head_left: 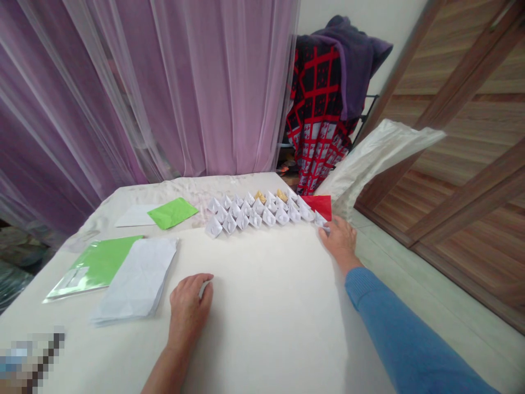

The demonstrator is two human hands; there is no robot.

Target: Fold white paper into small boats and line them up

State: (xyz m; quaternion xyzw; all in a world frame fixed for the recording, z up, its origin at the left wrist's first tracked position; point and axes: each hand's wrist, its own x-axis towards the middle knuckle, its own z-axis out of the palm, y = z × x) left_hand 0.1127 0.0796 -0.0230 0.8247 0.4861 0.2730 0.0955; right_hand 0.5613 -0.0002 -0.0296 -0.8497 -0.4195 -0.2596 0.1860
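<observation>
Several folded white paper boats stand in close rows across the far part of the table, with a yellow paper boat and another yellow one in the back row. My right hand is at the right end of the front row, its fingers closed on a white paper boat there. Behind that boat lies a red sheet of paper. My left hand rests on the white tabletop, fingers loosely curled with a gap to the thumb, holding nothing.
Left of my left hand lies a stack of white paper, beside green paper in a clear sleeve. Farther back are a green sheet and a white sheet. A whitish plastic sheet rises past the table's right edge.
</observation>
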